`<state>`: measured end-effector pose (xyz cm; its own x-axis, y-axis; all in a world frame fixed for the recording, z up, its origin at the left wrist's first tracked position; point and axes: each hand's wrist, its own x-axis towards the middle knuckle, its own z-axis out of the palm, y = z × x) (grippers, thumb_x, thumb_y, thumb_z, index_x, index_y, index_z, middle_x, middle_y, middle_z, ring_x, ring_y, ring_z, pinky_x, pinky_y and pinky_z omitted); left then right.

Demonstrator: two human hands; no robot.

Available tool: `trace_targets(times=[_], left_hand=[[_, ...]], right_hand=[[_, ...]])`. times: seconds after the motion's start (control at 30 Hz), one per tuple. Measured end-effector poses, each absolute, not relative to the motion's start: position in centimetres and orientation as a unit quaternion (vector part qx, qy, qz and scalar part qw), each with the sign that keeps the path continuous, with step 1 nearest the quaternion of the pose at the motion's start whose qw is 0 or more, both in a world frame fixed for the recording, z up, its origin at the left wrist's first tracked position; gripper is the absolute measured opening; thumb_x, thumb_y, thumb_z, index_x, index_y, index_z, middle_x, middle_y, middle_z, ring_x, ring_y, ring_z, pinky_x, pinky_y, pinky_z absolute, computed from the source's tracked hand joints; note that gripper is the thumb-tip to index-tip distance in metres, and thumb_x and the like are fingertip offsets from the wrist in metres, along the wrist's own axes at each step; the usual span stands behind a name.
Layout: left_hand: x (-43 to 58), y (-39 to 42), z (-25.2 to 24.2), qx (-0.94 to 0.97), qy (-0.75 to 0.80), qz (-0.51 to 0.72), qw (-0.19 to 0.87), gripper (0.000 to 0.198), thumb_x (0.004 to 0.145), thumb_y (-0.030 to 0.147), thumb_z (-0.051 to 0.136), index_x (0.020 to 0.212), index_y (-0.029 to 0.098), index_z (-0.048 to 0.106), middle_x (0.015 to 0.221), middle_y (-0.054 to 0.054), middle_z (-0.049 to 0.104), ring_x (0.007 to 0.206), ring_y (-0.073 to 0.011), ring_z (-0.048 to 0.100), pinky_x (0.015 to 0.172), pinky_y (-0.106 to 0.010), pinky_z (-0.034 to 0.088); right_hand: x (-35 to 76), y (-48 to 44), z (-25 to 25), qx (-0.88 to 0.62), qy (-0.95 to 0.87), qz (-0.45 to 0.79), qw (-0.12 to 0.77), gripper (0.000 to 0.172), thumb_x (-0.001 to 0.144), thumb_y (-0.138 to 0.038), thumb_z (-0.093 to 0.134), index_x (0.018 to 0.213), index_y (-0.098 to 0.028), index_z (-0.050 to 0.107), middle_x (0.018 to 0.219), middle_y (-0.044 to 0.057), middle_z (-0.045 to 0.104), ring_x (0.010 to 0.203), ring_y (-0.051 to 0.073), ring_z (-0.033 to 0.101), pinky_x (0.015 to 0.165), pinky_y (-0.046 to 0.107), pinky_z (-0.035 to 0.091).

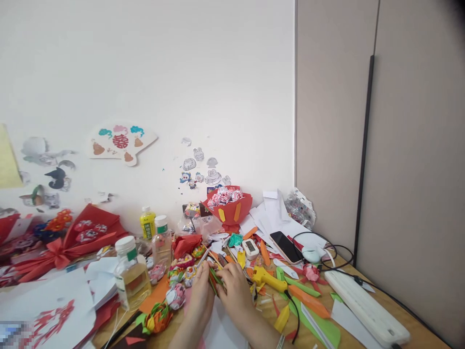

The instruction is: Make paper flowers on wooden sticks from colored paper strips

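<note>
My left hand (202,291) and my right hand (235,287) meet low in the middle of the view. Between their fingers is a small folded piece of green paper (215,278) with some orange showing; much of it is hidden by the hands. Fingers of both hands are closed around it. Under my wrists lies a white sheet of paper (222,325). Just left of my left hand sit a pink and white paper flower (176,296) and an orange and green paper flower (158,318). To the right of my right hand rests a yellow glue gun (269,278).
Red-wrapped bouquets (229,213) stand and lie along the wall. A bottle of pale liquid (132,276) stands at left. A phone (286,246), a white timer (250,248), cables and a white power strip (366,308) lie at right among paper scraps.
</note>
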<state>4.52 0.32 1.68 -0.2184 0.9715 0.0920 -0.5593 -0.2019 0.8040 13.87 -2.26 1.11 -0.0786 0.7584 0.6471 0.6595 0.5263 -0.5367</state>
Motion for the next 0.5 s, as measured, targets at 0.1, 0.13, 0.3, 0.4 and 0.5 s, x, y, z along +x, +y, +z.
trace_targets(times=[0.1, 0.13, 0.3, 0.4, 0.5], left_hand=[[4.54, 0.29, 1.79, 0.3, 0.304, 0.713, 0.557, 0.035, 0.052, 0.041, 0.079, 0.068, 0.017, 0.06, 0.06, 0.005, 0.058, 0.057, -0.0092, 0.054, 0.054, -0.018, 0.044], [4.58, 0.28, 1.71, 0.297, 0.299, 0.71, 0.564, 0.037, 0.05, 0.041, 0.08, 0.067, 0.016, 0.059, 0.058, 0.006, 0.058, 0.055, -0.0086, 0.052, 0.053, -0.018, 0.044], [4.68, 0.31, 1.16, 0.303, 0.28, 0.683, 0.603, 0.034, 0.051, 0.037, 0.08, 0.066, 0.016, 0.059, 0.058, 0.004, 0.06, 0.054, -0.0097, 0.055, 0.053, -0.019, 0.046], [4.69, 0.3, 1.18, 0.307, 0.271, 0.666, 0.623, 0.03, 0.055, 0.036, 0.079, 0.067, 0.016, 0.06, 0.063, 0.001, 0.064, 0.061, -0.0138, 0.061, 0.06, -0.023, 0.05], [4.8, 0.2, 1.44, 0.315, 0.263, 0.646, 0.644, 0.029, 0.062, 0.04, 0.074, 0.072, 0.016, 0.062, 0.067, -0.002, 0.066, 0.071, -0.0187, 0.065, 0.068, -0.028, 0.052]], right_hand=[[13.87, -2.23, 0.96, -0.456, -0.781, 0.038, 0.426, 0.017, 0.077, -0.01, 0.055, 0.086, -0.021, 0.064, 0.087, 0.004, 0.061, 0.088, 0.022, 0.053, 0.077, 0.034, 0.044], [13.83, -2.22, 0.93, -0.45, -0.788, 0.037, 0.418, 0.016, 0.077, -0.01, 0.055, 0.086, -0.02, 0.064, 0.088, 0.004, 0.062, 0.088, 0.021, 0.054, 0.077, 0.034, 0.045], [13.54, -2.11, 0.92, -0.482, -0.77, 0.035, 0.418, 0.016, 0.077, -0.008, 0.053, 0.085, -0.017, 0.064, 0.092, 0.007, 0.065, 0.089, 0.022, 0.057, 0.078, 0.034, 0.046], [13.5, -1.96, 1.0, -0.499, -0.743, 0.069, 0.44, 0.021, 0.074, -0.003, 0.05, 0.081, -0.017, 0.063, 0.09, 0.007, 0.066, 0.088, 0.022, 0.058, 0.079, 0.033, 0.046], [13.62, -1.75, 1.08, -0.495, -0.731, 0.1, 0.46, 0.026, 0.071, 0.001, 0.047, 0.081, -0.017, 0.063, 0.09, 0.007, 0.066, 0.089, 0.021, 0.059, 0.08, 0.032, 0.047]])
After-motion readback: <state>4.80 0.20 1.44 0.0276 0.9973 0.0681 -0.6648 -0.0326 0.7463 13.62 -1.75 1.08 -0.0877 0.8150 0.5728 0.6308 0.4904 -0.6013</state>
